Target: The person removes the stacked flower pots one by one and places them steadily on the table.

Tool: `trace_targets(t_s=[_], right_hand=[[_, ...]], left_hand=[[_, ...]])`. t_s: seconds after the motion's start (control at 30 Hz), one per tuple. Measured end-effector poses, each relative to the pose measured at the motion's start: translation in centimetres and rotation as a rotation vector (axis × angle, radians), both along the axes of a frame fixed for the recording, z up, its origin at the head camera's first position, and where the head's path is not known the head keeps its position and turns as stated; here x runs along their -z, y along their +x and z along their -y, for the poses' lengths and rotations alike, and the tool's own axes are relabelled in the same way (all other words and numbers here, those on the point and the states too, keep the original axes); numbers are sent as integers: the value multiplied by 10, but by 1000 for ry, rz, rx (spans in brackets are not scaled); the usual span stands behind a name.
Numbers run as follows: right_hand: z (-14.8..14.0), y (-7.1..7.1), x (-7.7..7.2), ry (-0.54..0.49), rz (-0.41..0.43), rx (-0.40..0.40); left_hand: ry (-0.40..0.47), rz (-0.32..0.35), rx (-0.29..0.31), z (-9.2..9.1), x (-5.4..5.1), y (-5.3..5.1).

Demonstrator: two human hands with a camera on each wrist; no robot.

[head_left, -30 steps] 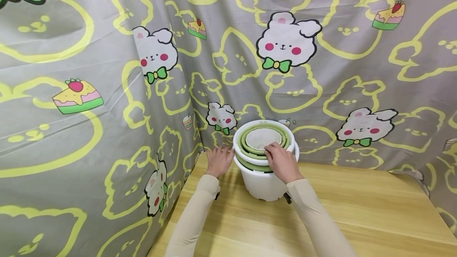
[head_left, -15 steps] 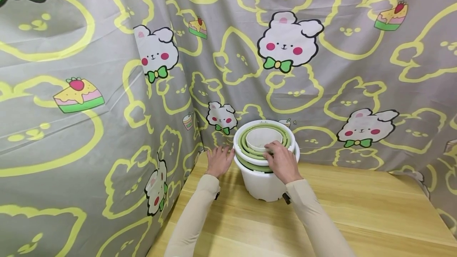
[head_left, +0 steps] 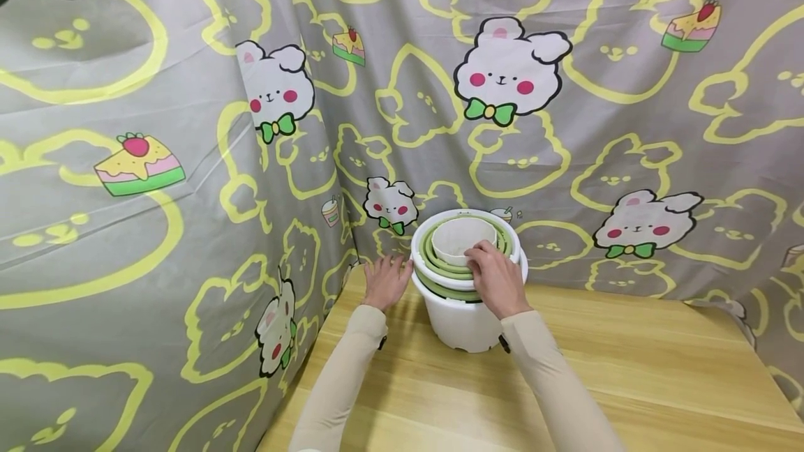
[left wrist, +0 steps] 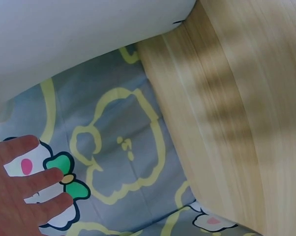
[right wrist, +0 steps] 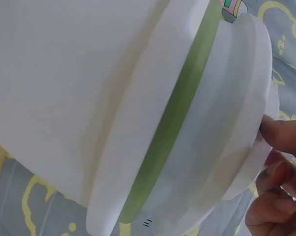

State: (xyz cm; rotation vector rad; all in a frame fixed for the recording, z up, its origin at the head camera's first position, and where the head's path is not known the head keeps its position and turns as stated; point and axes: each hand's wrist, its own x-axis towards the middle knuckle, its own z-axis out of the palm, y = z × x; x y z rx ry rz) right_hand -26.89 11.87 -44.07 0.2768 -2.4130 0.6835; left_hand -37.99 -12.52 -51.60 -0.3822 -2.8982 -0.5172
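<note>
A nested stack of white and green round pots stands upright near the back of the table. The innermost white pot sits slightly above the green rims around it. My right hand pinches its near right edge between thumb and fingers; in the right wrist view the curled fingers of the right hand are at the rim, beside the outer white pot. My left hand is spread with fingertips at the stack's left side; the left wrist view shows the left hand with extended fingers below the white pot wall.
The wooden table extends to the right and in front of the stack. A grey patterned cloth hangs behind the table and along its left side.
The innermost white pot has risen a little out of the stack with my right hand, which shifted slightly upward. My left hand has stayed at the stack's left side.
</note>
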Motion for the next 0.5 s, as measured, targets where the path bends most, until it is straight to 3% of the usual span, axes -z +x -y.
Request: trace_targets(t_s=[0.5], right_hand=[[-6,2,-3,98,-188,49]], left_hand=[[-15,11,-7,1,3,-2]])
